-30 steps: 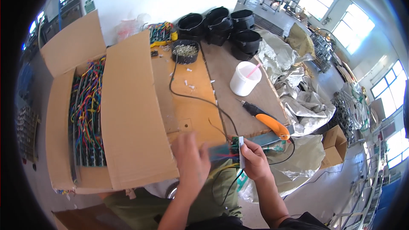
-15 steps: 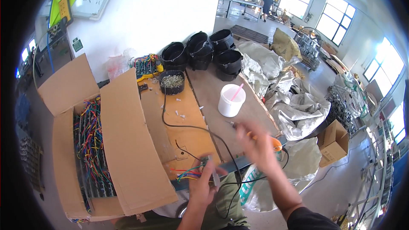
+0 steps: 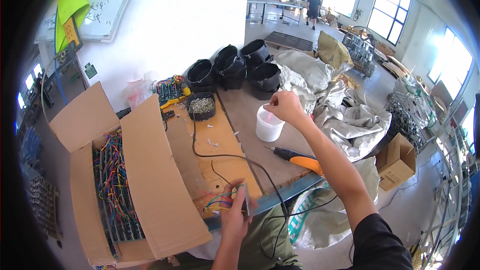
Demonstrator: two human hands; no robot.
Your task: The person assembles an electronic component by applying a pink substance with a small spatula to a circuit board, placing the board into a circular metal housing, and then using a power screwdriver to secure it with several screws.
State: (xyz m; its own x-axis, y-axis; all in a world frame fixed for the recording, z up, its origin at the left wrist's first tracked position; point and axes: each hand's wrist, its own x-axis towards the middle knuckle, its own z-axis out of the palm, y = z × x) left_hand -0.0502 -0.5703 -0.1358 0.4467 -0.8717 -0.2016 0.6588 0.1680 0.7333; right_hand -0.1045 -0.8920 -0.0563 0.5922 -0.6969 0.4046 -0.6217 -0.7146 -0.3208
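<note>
Workshop floor in a large, factory-like hall.
Left of frame, a carton [image 3: 157, 175] packed with wired circuit boards [image 3: 117, 185]; on the central worktable [image 3: 250, 115], black pots [image 3: 230, 75], small parts [image 3: 202, 105] and an orange-handled tool [image 3: 304, 162]. Bulky sacks [image 3: 360, 125] heap up at centre right; a whiteboard [image 3: 107, 15] hangs upper left; tall windows [image 3: 390, 12] and a long table [image 3: 272, 3] mark the upper right.

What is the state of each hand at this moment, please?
Left hand: closed, holding the wired board.
Right hand: fingertips closed, apparently pinching the pink stick in the white tub.

One tub [image 3: 269, 131]; two hands [image 3: 235, 216] [image 3: 286, 107]
</note>
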